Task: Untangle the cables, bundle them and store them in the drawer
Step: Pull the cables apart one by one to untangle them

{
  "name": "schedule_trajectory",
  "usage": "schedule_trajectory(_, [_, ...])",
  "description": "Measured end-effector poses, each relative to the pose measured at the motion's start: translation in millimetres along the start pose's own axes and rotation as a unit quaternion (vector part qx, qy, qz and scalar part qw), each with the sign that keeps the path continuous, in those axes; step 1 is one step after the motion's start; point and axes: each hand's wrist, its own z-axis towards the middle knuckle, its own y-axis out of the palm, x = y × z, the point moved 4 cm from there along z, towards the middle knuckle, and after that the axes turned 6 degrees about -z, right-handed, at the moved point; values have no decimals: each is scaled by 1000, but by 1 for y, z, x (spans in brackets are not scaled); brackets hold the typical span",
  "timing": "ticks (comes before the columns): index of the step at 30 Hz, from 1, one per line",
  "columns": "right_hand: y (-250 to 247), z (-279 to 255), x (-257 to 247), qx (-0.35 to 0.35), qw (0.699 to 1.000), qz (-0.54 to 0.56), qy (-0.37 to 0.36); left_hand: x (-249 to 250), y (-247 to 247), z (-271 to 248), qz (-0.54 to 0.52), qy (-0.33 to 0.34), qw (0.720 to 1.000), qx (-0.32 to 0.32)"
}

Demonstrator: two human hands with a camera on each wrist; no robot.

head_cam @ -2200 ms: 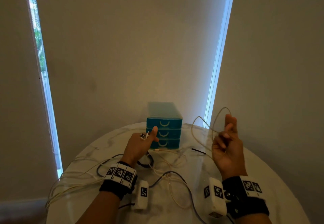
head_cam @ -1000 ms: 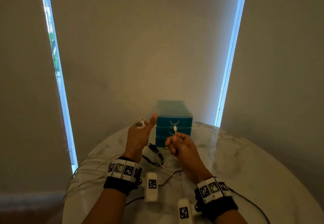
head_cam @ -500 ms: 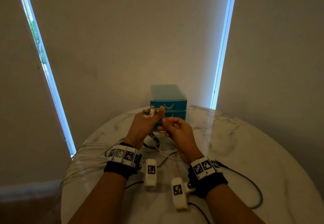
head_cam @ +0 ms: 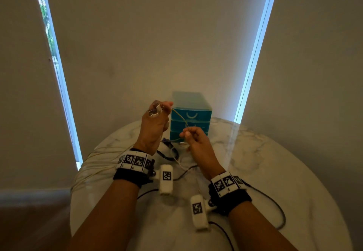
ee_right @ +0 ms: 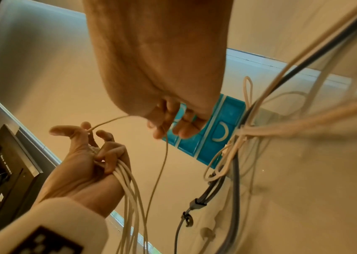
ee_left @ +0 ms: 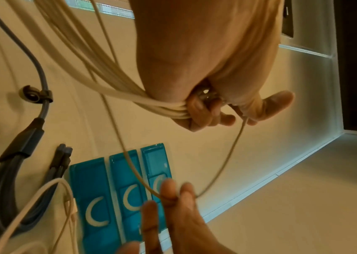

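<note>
A person sits at a round marble tabletop [head_cam: 255,172], both hands raised in front of a small teal three-drawer organizer [head_cam: 191,113] at the far edge, its drawers all closed. The left hand [head_cam: 154,125] has risen higher than half a second ago; its lower fingers are curled around several gathered loops of cream cable [ee_left: 112,82], with a white plug [head_cam: 156,109] sticking up between the fingertips. The right hand [head_cam: 196,142], which a moment ago was close against the left, has now drawn down and away, pinching a single strand of the cream cable [head_cam: 181,118] that arcs between the two hands. So a fresh length has been pulled out. This looks like winding in progress: another loop is likely about to be laid into the left hand's bundle. More cream cable trails off the left edge of the tabletop. A grey-blue cable [ee_left: 5,189], already folded and strapped, lies beside the organizer, near a thin white cable [ee_left: 42,190]. Bundling seems partly done; storing has not begun.
</note>
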Motion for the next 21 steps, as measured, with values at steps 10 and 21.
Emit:
schedule_trajectory(10, [-30, 4, 6, -37, 991, -124, 21, 2, 5, -1, 1, -32, 999, -41])
schedule_trajectory(21, [-85, 12, 54, 11, 959, -215, 183, -18, 2, -3, -17, -115, 993, -14])
